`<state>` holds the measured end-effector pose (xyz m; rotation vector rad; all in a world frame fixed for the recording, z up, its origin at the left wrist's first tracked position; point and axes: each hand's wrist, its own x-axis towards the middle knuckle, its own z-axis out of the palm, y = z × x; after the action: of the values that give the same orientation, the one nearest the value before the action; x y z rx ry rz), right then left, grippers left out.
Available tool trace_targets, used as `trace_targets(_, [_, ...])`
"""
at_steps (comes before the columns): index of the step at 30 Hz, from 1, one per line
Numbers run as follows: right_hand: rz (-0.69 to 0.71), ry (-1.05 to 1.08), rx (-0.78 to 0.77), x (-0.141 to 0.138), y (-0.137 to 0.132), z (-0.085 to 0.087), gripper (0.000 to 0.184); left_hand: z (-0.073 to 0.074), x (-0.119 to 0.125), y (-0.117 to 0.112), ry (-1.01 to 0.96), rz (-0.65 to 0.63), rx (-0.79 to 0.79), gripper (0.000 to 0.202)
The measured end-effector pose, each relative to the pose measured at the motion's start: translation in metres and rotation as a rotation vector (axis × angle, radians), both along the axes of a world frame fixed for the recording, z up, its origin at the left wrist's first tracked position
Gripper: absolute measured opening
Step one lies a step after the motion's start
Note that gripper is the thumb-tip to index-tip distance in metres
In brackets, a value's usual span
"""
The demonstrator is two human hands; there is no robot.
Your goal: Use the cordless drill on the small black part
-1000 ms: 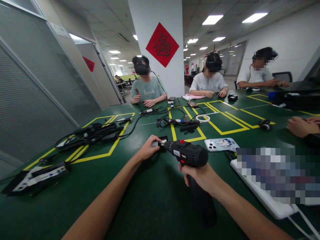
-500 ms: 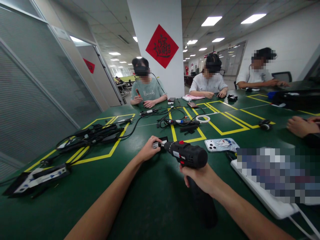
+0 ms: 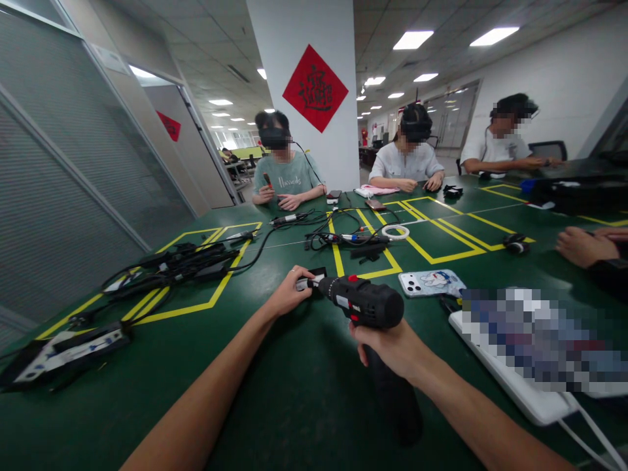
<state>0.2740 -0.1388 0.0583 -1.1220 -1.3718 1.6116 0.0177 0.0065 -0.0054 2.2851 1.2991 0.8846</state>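
An open-plan office, with light panels in a tiled ceiling and a glass partition. People sit around a green worktop.

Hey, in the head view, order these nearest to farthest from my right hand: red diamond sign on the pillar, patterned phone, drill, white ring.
1. Drill: held in your right hand.
2. Patterned phone: ahead, to the right.
3. White ring: farther across the table.
4. Red diamond sign: on the pillar, beyond the table.
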Motion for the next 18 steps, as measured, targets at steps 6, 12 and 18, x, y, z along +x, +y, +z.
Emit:
trace_targets(6, [0.007, -0.018, -0.005, 0.0007, -0.0018, 0.0026, 0.01, 0.0004, -0.0011, 0.0004, -0.005, -0.016, -0.003, 0.03])
trace_targets(12, [-0.001, 0.001, -0.002, -0.0002, -0.0022, 0.0067, 0.008, 0.0036, -0.0001, -0.0014, -0.012, -0.02, -0.015, 0.03])
trace_targets(18, [-0.01, -0.036, -0.014, -0.0003, -0.0026, 0.0092, 0.007, 0.0023, 0.0001, -0.0011, -0.019, -0.012, -0.018, 0.03])
